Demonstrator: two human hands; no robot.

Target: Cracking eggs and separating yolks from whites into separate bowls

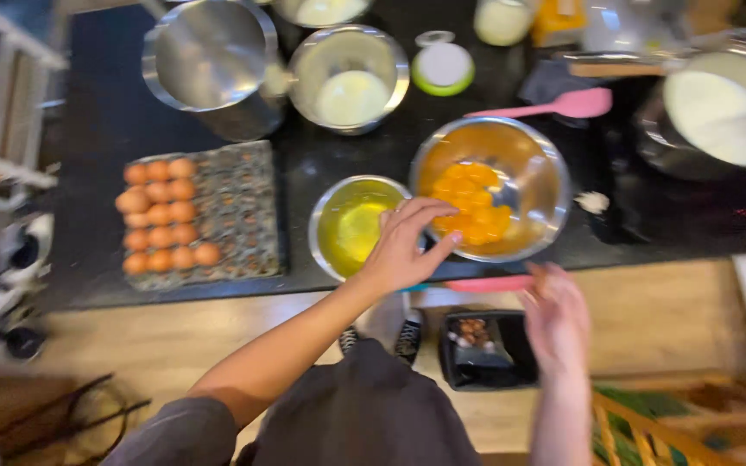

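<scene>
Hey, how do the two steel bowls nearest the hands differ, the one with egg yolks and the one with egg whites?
The shiny steel bowl of orange egg yolks is clearly wider than the smaller steel bowl of clear yellowish egg whites. The yolk bowl holds separate round yolks; the white bowl holds pooled liquid. The left hand hovers between them, overlapping the white bowl's rim; the right hand is below the counter edge. Both are round, metal and on the black counter.

**Two steel bowls, whites and yolks apart**

The small steel bowl (354, 226) stands upright near the dark surface's front edge, holding clear yellowish egg white. Just beside it, toward the right, the larger steel bowl (492, 188) stands upright too, with a cluster of whole orange yolks (474, 204) pooled at its bottom.
</scene>
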